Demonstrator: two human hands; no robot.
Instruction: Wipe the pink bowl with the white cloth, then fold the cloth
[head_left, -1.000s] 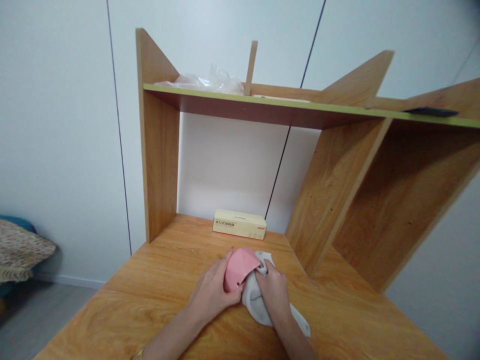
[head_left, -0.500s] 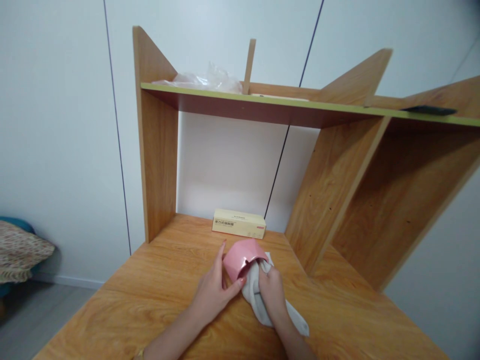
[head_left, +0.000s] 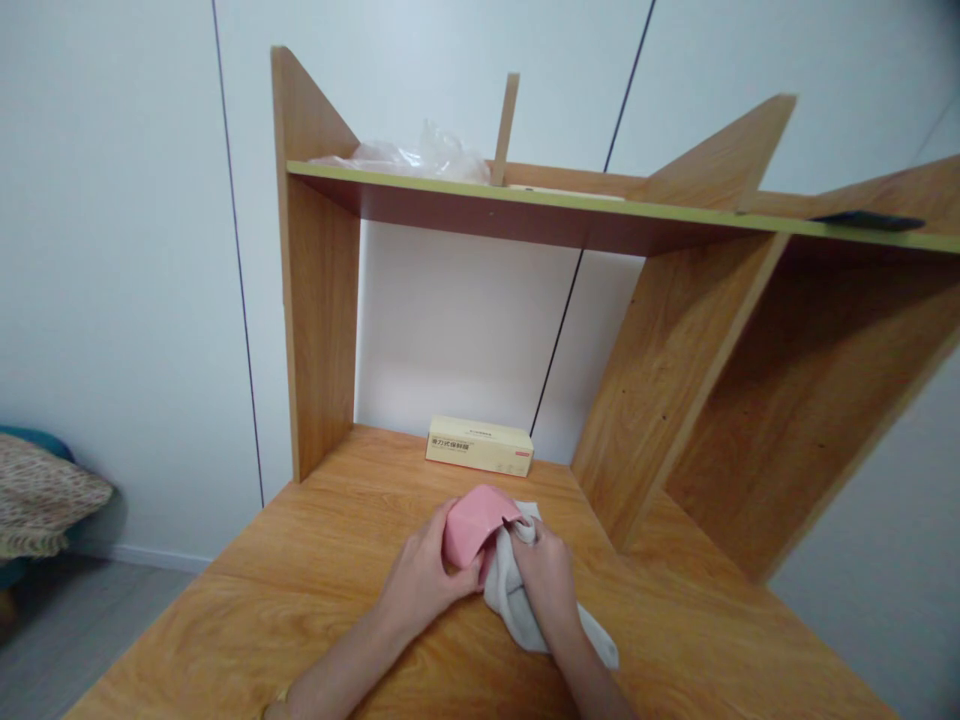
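A glossy pink faceted bowl [head_left: 478, 520] with a notch in its rim is tilted on its side above the desk, its mouth facing right and toward me. My left hand [head_left: 429, 572] grips it from the left, thumb at the lower rim and fingers around the outside. With closed fingers, my right hand [head_left: 541, 568] holds a light grey cloth [head_left: 511, 600] at the bowl's mouth. Part of the cloth reaches the rim, and the rest trails down over the desk under my right wrist. The inside of the bowl is mostly hidden.
Behind the bowl, a pale yellow box [head_left: 480, 446] with printed lettering stands on the wooden desk [head_left: 337, 545]. Upright wooden panels and a shelf [head_left: 465, 205] frame the back. A clear plastic bag [head_left: 420, 158] and a dark flat object [head_left: 870, 220] lie on the shelf.
The pink bowl has turned and tipped slightly in my left hand, whose fingers now wrap closer around it. My right hand has shifted slightly with the cloth.
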